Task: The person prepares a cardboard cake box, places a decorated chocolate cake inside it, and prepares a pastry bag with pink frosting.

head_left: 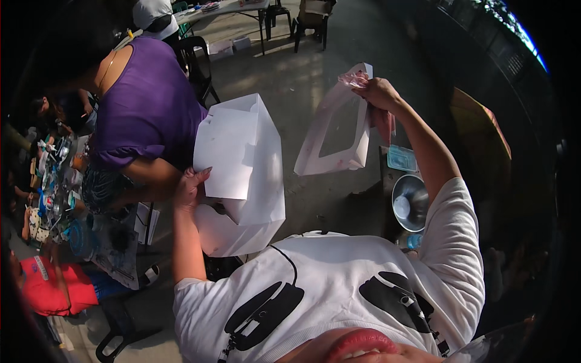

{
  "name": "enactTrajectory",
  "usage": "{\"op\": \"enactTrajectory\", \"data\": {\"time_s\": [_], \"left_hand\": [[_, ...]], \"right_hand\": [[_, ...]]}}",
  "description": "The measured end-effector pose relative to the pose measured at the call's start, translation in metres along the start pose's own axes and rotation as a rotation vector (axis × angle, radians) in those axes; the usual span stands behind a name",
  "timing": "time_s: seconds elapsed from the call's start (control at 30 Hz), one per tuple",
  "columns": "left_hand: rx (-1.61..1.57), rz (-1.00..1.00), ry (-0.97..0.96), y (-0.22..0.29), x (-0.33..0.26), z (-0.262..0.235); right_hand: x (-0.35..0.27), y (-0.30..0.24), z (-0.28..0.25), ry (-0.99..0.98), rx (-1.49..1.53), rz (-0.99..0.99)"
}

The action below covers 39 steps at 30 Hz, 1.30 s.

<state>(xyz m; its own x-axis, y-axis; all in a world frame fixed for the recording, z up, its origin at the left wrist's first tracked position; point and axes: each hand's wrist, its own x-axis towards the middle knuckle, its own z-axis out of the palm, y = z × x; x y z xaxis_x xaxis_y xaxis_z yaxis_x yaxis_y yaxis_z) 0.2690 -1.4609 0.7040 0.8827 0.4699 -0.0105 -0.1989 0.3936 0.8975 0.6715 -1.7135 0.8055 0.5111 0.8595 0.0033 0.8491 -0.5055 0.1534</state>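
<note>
A large white cardboard box (266, 163), with a flap standing across its near-left side, is in front of my body. My left hand (192, 186) grips that box by its left edge, thumb over the flap. Up and to the right, my right hand (380, 95) is closed on the upper corner of a white box lid (321, 130) with a clear window. Crumpled clear pinkish plastic (354, 78) shows at the same fingers, and a pink cloth (382, 124) hangs below them. The lid is tilted and apart from the box.
A person in a purple top (148, 100) stands close on the left. At right are a metal bowl (409, 202) and a clear blue-edged container (402, 158). A crowded table (124, 266) and a person in red (57, 284) are at left; dark chairs (196, 63) stand farther back.
</note>
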Motion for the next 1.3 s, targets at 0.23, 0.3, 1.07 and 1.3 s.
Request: {"op": "enactTrajectory", "data": {"time_s": [0.23,0.3,1.07,1.3], "left_hand": [[0.014,-0.204,-0.027,-0.029,0.127,0.012],[0.057,-0.214,0.021,-0.03,0.149,0.011],[0.001,-0.07,0.822,-0.083,0.335,-0.066],[0.164,-0.033,1.023,-0.05,0.457,-0.133]], "right_hand": [[0.084,0.057,0.024,0.101,0.085,-0.131],[0.104,0.058,0.011,0.03,0.46,0.193],[0.5,0.174,0.035,0.051,0.323,-0.248],[0.636,0.192,0.03,0.109,0.455,-0.203]]}}
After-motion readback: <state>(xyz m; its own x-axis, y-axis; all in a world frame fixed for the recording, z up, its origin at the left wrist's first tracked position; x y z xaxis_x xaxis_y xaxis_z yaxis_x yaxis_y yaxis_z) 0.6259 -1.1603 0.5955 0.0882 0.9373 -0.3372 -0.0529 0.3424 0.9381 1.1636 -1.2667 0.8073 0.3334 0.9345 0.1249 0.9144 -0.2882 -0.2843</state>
